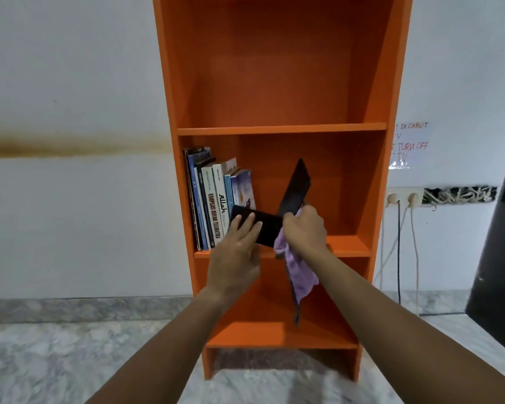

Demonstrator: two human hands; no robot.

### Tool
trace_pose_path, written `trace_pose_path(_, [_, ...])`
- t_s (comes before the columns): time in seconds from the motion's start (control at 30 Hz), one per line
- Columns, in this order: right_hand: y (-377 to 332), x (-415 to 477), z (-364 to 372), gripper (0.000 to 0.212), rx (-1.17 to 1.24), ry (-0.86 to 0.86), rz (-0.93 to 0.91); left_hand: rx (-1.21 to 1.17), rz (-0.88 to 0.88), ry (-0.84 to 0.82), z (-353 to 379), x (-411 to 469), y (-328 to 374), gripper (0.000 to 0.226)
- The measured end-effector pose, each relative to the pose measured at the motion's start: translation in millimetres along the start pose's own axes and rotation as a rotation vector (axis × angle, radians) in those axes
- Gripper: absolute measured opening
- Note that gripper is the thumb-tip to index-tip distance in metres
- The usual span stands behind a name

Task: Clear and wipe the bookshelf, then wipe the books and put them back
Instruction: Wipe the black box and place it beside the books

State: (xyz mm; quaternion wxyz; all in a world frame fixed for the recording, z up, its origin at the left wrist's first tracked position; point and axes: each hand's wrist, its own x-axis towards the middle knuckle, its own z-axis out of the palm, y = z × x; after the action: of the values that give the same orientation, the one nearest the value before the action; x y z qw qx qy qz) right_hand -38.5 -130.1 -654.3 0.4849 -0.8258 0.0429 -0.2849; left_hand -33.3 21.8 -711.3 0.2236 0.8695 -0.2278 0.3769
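The orange bookshelf (280,128) stands against the wall, its top shelf bare. Several books (213,199) stand upright at the left of the middle shelf. In front of that shelf my left hand (236,252) holds a black book (270,228), fingers laid across its cover. A second dark panel (296,185) tilts up to the right from it; whether this is the same book spread wide or another one is unclear. My right hand (305,228) grips a purple cloth (302,278) at the base of that panel, and the cloth hangs down past the shelf edge.
The right half of the middle shelf (347,246) and the lower shelf (274,333) hold no books. Wall sockets with hanging cables (403,199) are to the right of the bookshelf. A dark object (502,258) stands at the far right. The floor (56,360) is marbled tile.
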Motion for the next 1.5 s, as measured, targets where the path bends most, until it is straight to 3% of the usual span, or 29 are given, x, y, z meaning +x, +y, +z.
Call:
trace_pose_path(0.03, [8.0, 7.9, 0.8, 0.011, -0.044, 0.037, -0.011, -0.006, -0.072, 0.072, 6.5, 1.7, -8.7, 0.058])
trace_pose_path(0.17, [60.8, 45.1, 18.6, 0.049, -0.269, 0.122, -0.043, -0.061, -0.493, 0.177, 43.1, 11.0, -39.8, 0.066])
trace_pose_path(0.3, [79.8, 58.3, 42.1, 0.05, -0.395, 0.109, -0.034, -0.038, -0.7, 0.224, 80.2, 18.1, -63.9, 0.072])
trace_pose_path(0.53, [66.4, 86.0, 76.0, 0.058, -0.564, 0.01, 0.022, -0.026, -0.717, 0.343, 98.0, 38.1, -69.5, 0.106])
trace_pose_path(0.73, [83.8, 94.5, 81.4, 0.044, -0.326, -0.07, -0.079, -0.082, -0.835, 0.299, 107.7, 54.0, -68.5, 0.128])
trace_pose_path(0.87, [96.9, 83.9, 79.6, 0.081, -0.266, -0.135, -0.063, -0.09, -0.89, 0.372, 105.1, 62.1, -68.6, 0.135])
trace_pose_path(0.97, [100.1, 80.1, 79.1, 0.087, -0.254, -0.155, -0.046, -0.129, -0.91, 0.389, 104.4, 66.7, -72.8, 0.14])
trace_pose_path(1.5, [100.5, 83.7, 75.6, 0.087, -0.272, -0.224, -0.119, -0.301, -0.974, 0.453, 100.4, 82.1, -83.1, 0.126])
